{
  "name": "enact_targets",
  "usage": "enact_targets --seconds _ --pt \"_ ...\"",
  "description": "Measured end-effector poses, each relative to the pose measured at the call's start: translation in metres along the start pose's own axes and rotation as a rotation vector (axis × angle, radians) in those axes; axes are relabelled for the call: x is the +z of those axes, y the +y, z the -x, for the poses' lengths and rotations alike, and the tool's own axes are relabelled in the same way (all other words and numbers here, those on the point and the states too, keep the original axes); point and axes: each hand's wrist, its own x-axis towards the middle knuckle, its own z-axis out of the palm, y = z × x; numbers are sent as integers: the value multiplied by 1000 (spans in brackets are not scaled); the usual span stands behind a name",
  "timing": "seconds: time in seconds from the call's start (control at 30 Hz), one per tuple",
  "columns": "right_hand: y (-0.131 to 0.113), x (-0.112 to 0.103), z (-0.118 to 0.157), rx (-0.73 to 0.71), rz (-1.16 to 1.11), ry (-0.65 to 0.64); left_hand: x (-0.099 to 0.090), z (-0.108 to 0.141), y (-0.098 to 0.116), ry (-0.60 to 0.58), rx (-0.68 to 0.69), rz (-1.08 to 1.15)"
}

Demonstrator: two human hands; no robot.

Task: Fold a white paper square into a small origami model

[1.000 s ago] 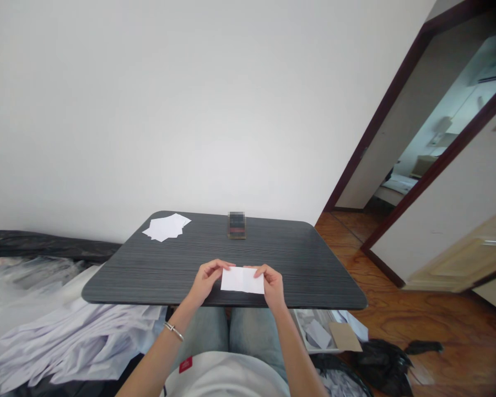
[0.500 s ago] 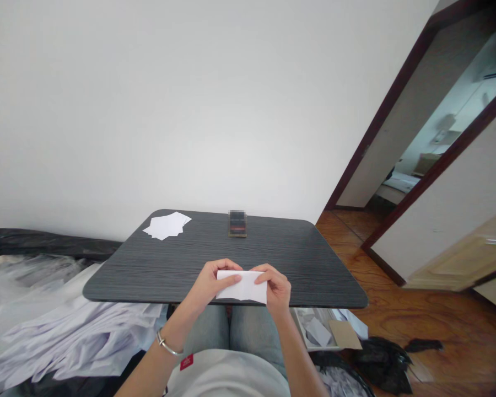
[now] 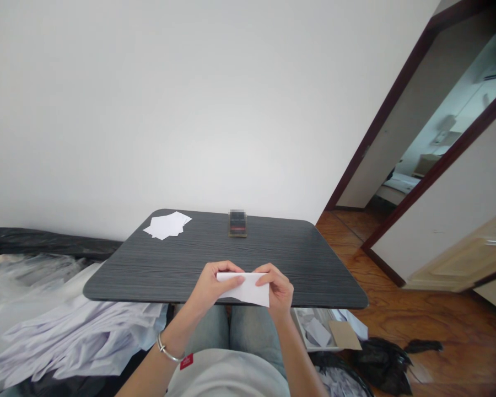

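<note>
Paper in two-handed grasp at the bench [image 3: 182, 253]. The paper [image 3: 250, 293] is held near the middle of the near edge, its lower right corner hanging lowest. The left hand [image 3: 210, 284] reaches forward and inward, its wrist (encircled by a bracelet [image 3: 167, 350]) in front of the near edge; its fingers [image 3: 226, 266] grip the paper's left part, thumb laid across the face turned to the wearer, index finger behind the top edge. The right hand [image 3: 279, 289] mirrors this pose more compactly, with bent fingers pinching the paper's right part, thumb on the same face. Both forearms converge from below. A pile of sheets [image 3: 166, 226] lies by the far left corner; a dark object (blurred) [image 3: 237, 225] stands near the middle of the far edge.
</note>
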Motion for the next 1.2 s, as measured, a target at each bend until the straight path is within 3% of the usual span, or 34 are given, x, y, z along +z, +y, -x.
enact_targets --seconds 0.6,0.97,1.1,1.2 --pt "-5 1 -1 70 -13 13 0 2 6 -11 34 -55" --pt "-3 0 0 59 30 -6 3 1 3 19 -98 32" --pt "-1 1 3 102 7 -9 3 1 4 49 -75 10" --pt "1 2 5 189 -32 57 2 2 4 97 -24 -20"
